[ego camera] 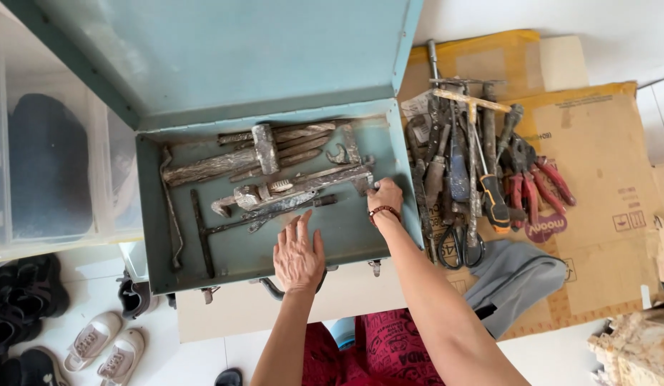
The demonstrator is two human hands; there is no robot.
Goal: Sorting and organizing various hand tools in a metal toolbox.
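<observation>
An open blue-green metal toolbox [153,236] lies in front of me, lid raised. Inside are rusty tools: a hammer [264,148], a pipe wrench [296,187], a T-handled bar [202,232] and a thin bent rod [171,207]. My left hand [298,254] rests flat, fingers spread, on the box floor near the front wall, just below the wrench. My right hand [384,194], with a bead bracelet on the wrist, is closed on the right end of the pipe wrench near the box's right wall.
To the right, flattened cardboard [603,150] carries several tools: screwdrivers, red-handled pliers [543,182], scissors [457,246]. A grey cloth [514,279] lies beside them. Clear plastic drawers [46,164] stand at left, with shoes [96,339] on the white floor.
</observation>
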